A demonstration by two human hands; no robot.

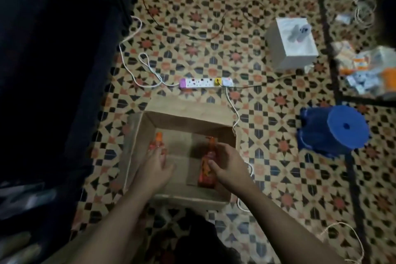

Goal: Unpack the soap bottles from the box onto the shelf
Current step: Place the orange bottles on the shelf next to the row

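An open cardboard box [184, 121] sits on the patterned floor below me. Two orange soap bottles are inside it. One orange bottle [157, 142] stands at the box's left wall, and my left hand [157, 167] reaches over it with fingers spread, touching or just above it. The other orange bottle [206, 169] lies toward the right side, and my right hand [228, 162] has its fingers and thumb round its neck and body. The shelf is not in view.
A white power strip [205, 83] with cables lies just beyond the box. A white carton [289, 45] stands at the far right, a blue stool [334, 130] to the right. Dark fabric [53, 70] fills the left side. Loose packets [368, 70] lie at the right edge.
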